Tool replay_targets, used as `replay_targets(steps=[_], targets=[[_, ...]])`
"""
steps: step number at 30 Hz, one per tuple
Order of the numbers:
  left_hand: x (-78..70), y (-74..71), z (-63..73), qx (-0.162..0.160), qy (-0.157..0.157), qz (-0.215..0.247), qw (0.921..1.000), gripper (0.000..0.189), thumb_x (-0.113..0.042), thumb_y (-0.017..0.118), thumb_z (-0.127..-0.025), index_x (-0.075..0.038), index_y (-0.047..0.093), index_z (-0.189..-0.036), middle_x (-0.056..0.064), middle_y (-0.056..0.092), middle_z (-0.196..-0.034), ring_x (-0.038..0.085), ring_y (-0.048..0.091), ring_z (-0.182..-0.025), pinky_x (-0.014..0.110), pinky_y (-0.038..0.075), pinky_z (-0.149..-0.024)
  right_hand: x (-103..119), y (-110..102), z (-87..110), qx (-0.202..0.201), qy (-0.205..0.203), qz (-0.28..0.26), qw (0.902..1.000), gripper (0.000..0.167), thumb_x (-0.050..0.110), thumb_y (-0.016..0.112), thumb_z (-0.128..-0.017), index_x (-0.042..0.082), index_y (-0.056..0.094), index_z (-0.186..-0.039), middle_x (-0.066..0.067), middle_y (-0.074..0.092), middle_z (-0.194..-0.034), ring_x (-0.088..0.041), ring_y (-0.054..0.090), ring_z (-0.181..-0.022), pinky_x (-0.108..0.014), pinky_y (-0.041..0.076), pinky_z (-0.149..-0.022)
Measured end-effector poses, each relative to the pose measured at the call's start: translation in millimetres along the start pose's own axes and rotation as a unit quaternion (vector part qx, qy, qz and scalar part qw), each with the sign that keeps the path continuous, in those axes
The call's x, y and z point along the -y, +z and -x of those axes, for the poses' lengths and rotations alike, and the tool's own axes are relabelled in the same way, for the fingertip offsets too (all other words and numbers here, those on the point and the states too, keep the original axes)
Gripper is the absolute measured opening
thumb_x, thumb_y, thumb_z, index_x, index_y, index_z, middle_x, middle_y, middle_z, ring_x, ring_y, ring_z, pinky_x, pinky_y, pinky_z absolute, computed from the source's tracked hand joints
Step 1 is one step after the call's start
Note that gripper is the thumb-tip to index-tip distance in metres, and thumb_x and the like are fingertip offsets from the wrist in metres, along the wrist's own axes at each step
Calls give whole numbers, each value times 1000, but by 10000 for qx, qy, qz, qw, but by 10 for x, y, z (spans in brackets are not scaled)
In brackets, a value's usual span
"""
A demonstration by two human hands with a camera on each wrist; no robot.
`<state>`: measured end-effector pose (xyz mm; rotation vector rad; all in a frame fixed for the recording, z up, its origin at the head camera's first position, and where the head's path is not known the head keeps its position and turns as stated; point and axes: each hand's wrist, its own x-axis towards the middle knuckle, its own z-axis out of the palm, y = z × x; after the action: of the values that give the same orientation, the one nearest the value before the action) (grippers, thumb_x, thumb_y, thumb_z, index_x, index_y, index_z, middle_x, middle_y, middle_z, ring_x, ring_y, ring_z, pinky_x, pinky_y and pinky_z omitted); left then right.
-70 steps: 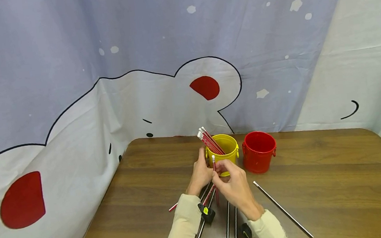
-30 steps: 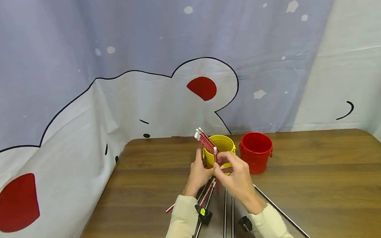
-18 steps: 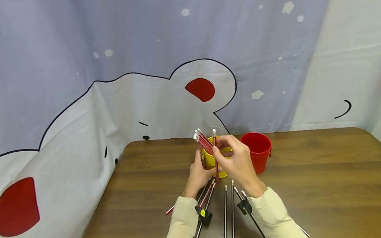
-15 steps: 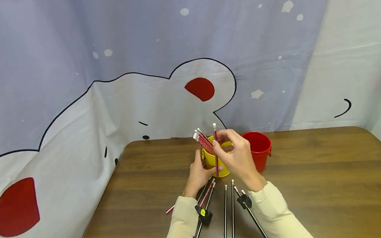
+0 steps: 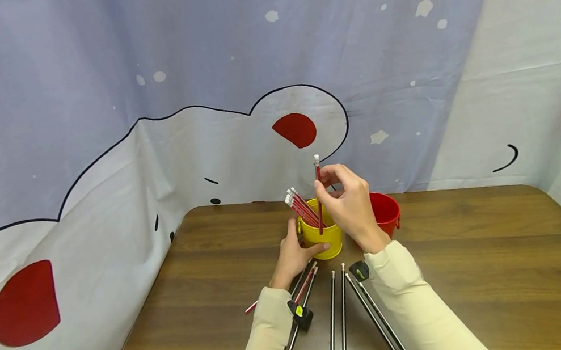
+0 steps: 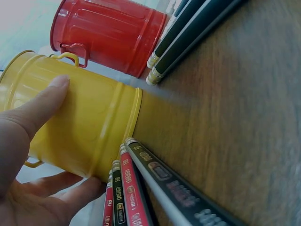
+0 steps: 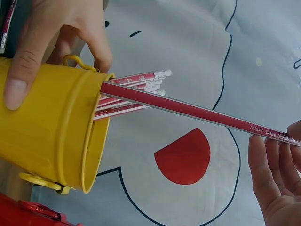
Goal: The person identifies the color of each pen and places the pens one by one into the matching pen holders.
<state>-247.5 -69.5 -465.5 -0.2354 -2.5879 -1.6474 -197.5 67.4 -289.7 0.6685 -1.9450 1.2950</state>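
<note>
My left hand (image 5: 291, 258) holds the small yellow bucket (image 5: 331, 241), its thumb on the near wall and its fingers round the side, as the left wrist view shows. Several red pencils (image 5: 300, 206) lean inside the bucket, white eraser ends up. Between thumb and fingertips my right hand (image 5: 353, 207) pinches another red pencil (image 7: 188, 108) near its eraser end. That pencil hangs almost upright; its lower end overlaps the bucket's rim in view, and I cannot tell whether it is inside.
A red bucket (image 5: 386, 218) stands right of the yellow one, partly behind my right hand. Several dark pencils (image 5: 333, 320) lie on the wooden table (image 5: 484, 256) towards me. Red pencils (image 6: 129, 183) and dark ones lie by my left wrist. A patterned cloth (image 5: 237, 156) hangs behind.
My right hand has lifted the red pencil from low in front of the yellow bucket to the height of its rim. My left hand stays on the bucket.
</note>
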Motion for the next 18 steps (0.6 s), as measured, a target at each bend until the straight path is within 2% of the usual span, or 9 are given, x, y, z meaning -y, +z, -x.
replay_targets(steps=[5, 12, 18], targets=[[-1, -3, 9, 37, -6, 30, 10000, 86, -46, 76, -68, -29, 26, -136, 2, 51, -129, 21, 51, -116, 39, 42, -98, -28, 14, -35, 73, 25, 48, 10000, 12, -6, 63, -80, -6, 60, -92, -17, 62, -85, -26, 61, -73, -30, 55, -60], [-1, -10, 6, 19, 49, 90, 9999, 87, -45, 76, -68, -28, 26, -136, 1, 51, -130, 20, 51, -116, 39, 42, -98, -375, 95, -65, 101, 13, -54, 9999, 13, 3, 65, -82, -1, 61, -95, -12, 62, -87, -22, 60, -75, -37, 55, -61], [2, -10, 3, 38, 45, 121, 9999, 87, -45, 76, -68, -29, 25, -137, 1, 50, -131, 20, 51, -116, 40, 42, -97, -440, 94, -65, 129, -33, 3, 9999, 13, 9, 64, -84, 3, 62, -95, -7, 63, -87, -18, 60, -75, -33, 56, -61]])
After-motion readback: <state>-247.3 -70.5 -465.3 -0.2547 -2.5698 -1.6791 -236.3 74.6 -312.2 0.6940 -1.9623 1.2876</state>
